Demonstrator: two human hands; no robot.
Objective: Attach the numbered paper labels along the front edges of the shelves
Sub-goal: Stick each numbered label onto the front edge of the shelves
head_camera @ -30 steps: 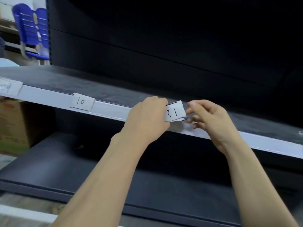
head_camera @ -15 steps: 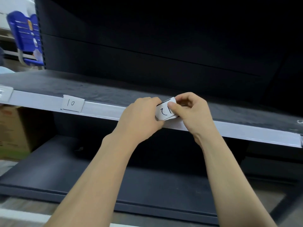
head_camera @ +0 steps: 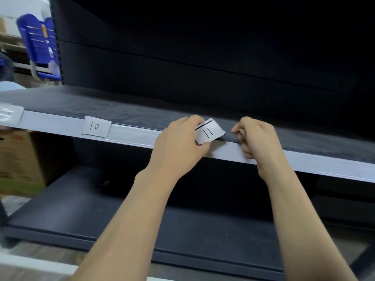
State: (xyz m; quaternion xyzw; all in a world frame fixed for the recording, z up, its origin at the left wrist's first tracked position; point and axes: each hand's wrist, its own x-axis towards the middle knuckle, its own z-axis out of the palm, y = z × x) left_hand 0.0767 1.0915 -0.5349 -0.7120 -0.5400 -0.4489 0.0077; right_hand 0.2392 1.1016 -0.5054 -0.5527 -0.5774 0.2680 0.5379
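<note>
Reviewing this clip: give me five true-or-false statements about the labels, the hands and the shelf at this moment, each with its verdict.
1. A label marked 10 sits on the shelf's front edge. True.
2. The left hand holds a label marked 11. True.
3. The right hand also pinches the label marked 11. False: it is just to the right of the paper, apart from it, with its fingers curled.
4. The label marked 11 lies flat against the front edge like the label marked 10. False: it is tilted and sticks up above the edge in the left hand's grip.
5. A cardboard box stands below the shelf at the left. True.
</note>
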